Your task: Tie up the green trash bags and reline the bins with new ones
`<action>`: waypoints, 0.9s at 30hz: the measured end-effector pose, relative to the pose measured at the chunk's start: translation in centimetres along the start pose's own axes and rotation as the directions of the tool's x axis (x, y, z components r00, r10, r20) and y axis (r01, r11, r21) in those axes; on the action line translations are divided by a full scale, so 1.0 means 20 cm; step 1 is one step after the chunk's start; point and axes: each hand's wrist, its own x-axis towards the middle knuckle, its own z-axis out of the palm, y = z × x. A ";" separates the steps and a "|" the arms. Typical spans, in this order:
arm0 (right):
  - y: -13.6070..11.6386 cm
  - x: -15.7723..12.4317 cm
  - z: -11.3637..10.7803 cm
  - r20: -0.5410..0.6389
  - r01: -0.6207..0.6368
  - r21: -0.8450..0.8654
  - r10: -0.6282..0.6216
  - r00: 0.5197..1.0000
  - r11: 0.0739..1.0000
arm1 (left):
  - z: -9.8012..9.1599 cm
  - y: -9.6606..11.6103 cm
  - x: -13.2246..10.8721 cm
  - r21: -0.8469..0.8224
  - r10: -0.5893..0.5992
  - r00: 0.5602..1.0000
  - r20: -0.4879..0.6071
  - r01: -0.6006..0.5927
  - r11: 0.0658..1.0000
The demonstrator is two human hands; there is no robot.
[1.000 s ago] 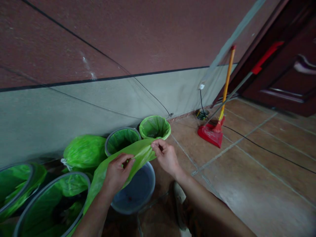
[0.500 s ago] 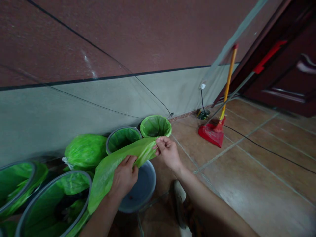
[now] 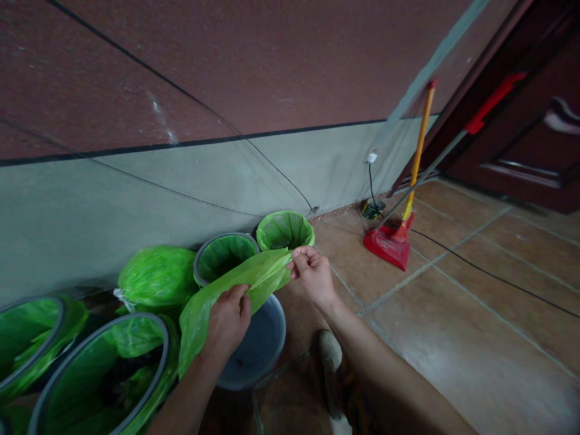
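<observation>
A loose green plastic bag (image 3: 254, 279) is stretched between my two hands above an unlined grey bin (image 3: 263, 350). My left hand (image 3: 228, 320) pinches the bag's edge near its middle. My right hand (image 3: 312, 275) pinches the bag's far end, with the fingers curled shut on the plastic. The rest of the bag hangs down to the left, toward a lined bin (image 3: 104, 368).
Several grey bins with green liners (image 3: 225, 254) stand along the wall, beside a tied full green bag (image 3: 156, 277). A red dustpan with a yellow handle (image 3: 393, 241) leans near a dark door (image 3: 521, 121). A black cable (image 3: 489, 275) crosses the tiled floor. My shoe (image 3: 330, 356) is beside the bin.
Both hands have shifted a little to the right and up with the bag. The bag's hanging part has drawn in closer to my left hand.
</observation>
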 end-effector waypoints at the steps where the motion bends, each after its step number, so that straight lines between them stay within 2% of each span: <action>1: 0.00 0.01 -0.02 -0.028 0.014 -0.032 -0.014 1.000 0.999 | -0.02 -0.02 0.01 -0.018 -0.025 1.000 -0.007 0.024 1.000; 5: -0.02 0.03 -0.07 -0.136 0.078 -0.265 -0.117 0.984 0.961 | -0.07 -0.07 0.02 -0.029 -0.068 0.998 -0.011 0.067 0.997; 7: -0.05 0.00 -0.07 -0.143 0.181 -0.439 -0.268 0.953 0.880 | -0.08 -0.09 0.01 -0.009 -0.059 0.998 -0.011 0.059 0.998; 8: -0.07 -0.03 -0.06 -0.098 0.261 -0.508 -0.356 0.929 0.821 | -0.07 -0.09 0.01 0.006 -0.046 0.999 -0.010 0.046 0.999; 10: -0.09 -0.10 -0.02 0.104 0.447 -0.558 -0.475 0.874 0.699 | -0.07 -0.09 0.01 0.039 -0.002 1.000 -0.010 0.002 0.999; 11: -0.09 -0.13 0.01 0.245 0.532 -0.543 -0.483 0.841 0.650 | -0.06 -0.08 0.01 0.055 0.029 1.000 -0.009 -0.029 0.998; 13: -0.07 -0.19 0.06 0.519 0.637 -0.497 -0.386 0.763 0.590 | -0.06 -0.06 0.00 0.080 0.090 0.996 0.004 -0.091 0.993; 15: -0.03 -0.21 0.09 0.654 0.645 -0.522 -0.223 0.723 0.558 | -0.05 -0.04 0.00 0.087 0.141 0.989 0.041 -0.144 0.986; 16: -0.01 -0.21 0.11 0.670 0.628 -0.555 -0.155 0.726 0.545 | -0.05 -0.03 -0.01 0.087 0.157 0.986 0.064 -0.162 0.983; 18: 0.03 -0.19 0.12 0.635 0.580 -0.618 -0.099 0.766 0.530 | -0.05 -0.01 -0.02 0.093 0.155 0.983 0.101 -0.165 0.982; 22: 0.06 -0.16 0.11 0.542 0.527 -0.639 -0.159 0.825 0.560 | -0.06 -0.01 -0.03 0.162 0.046 0.993 0.110 -0.064 0.985; 27: 0.05 -0.16 0.10 0.501 0.501 -0.634 -0.181 0.846 0.589 | -0.11 -0.01 -0.01 0.234 -0.183 0.975 0.126 0.150 0.961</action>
